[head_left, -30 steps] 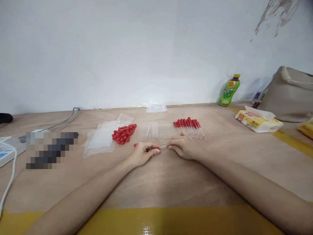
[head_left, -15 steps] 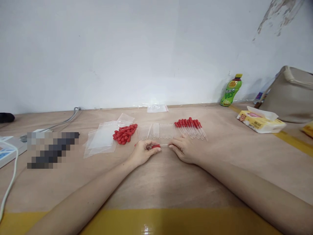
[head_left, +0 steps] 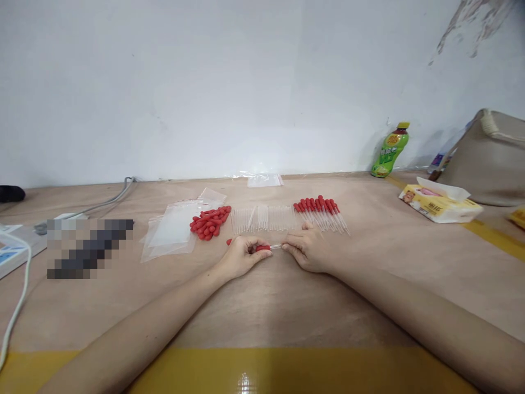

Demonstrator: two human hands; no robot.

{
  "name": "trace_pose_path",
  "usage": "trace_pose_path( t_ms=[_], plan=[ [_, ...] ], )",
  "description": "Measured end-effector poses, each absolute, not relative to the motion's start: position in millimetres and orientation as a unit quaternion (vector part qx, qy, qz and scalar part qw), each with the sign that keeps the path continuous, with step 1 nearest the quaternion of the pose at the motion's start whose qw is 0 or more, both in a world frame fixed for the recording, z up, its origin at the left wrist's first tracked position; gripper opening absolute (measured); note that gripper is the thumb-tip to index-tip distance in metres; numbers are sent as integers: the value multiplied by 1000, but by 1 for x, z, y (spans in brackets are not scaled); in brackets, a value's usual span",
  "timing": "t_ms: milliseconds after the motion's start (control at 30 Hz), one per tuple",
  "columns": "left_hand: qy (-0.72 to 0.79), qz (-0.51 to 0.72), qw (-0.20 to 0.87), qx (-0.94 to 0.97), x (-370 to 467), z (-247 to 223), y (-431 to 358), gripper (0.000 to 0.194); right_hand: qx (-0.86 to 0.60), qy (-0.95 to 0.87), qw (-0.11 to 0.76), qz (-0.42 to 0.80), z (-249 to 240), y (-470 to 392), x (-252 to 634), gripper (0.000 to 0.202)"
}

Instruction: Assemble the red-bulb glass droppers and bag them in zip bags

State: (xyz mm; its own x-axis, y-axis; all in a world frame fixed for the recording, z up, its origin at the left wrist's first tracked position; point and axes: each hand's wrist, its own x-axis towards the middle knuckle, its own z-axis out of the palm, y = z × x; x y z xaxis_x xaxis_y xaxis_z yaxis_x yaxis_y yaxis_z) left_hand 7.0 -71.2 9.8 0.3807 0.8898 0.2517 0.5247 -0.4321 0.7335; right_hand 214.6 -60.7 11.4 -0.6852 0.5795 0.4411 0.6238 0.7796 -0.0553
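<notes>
My left hand is closed on a red rubber dropper bulb. A thin glass dropper tube runs from the bulb's mouth to my right hand, whose fingers pinch its other end. Another red bulb peeks out behind my left hand. Beyond my hands lies a row of clear glass tubes. A heap of loose red bulbs is to its left. On its right, several droppers with bulbs fitted lie side by side.
Clear zip bags lie left of the bulbs, with another bag by the wall. A green drink bottle, a tissue pack and a beige bag are at the right. A white cable and a blurred dark object are at the left.
The bulb and tube have tilted slightly between my hands, and a little more of the red bulb behind my left hand shows. Both hands stay in nearly the same place.
</notes>
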Motion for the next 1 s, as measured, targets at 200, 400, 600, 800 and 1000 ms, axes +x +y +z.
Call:
trace_pose_path(
  t_ms=[200,400,600,800,1000],
  plan=[
    [443,326,266,792,6,9,-72,20,-354,-908,223,-30,9,-65,205,26],
    [430,322,214,816,8,7,-70,17,-377,-906,191,-7,13,-65,202,28],
    [408,338,43,847,-5,14,-70,29,-429,-871,234,57,22,-56,219,19],
    [556,197,-137,796,-34,23,-69,28,-606,-721,300,150,33,-14,255,26],
    [628,110,-115,762,-35,25,-72,29,-756,-615,223,9,38,10,260,29]
  ],
)
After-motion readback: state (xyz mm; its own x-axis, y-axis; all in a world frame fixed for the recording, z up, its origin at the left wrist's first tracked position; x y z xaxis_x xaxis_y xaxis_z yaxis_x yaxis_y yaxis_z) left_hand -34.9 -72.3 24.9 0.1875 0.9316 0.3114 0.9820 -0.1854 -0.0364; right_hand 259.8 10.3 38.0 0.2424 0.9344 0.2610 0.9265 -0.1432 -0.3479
